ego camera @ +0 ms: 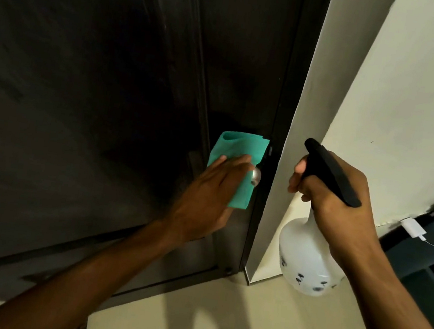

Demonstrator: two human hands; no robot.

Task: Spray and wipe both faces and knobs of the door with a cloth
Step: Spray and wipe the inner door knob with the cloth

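Left hand [213,189] lies flat with fingers straight, pressing the green cloth [235,153] against the dark door [97,77] at its latch edge; nothing is curled round the cloth, which is held only by palm and finger pressure. The cloth is folded, soft and light, and covers most of the metal knob [64,149], of which only a rounded silver part shows just past the fingertips. Judged from this, the step in hand is wiping the knob on this face. The cloth will conform to the round knob if wrapped round it, but it can slide off the smooth door face when pressure is released, so keep the palm firmly on it. To the right of the door frame [277,145] and the white wall edge [300,120], the right hand [335,206] is curled round the neck of the spray bottle [305,260], held clear of the door, with the black trigger head [332,172] above the knuckles. The bottle is white, rigid plastic; how full it is cannot be told. Grip it at the neck, under the trigger head. Below lies the pale floor [257,323].
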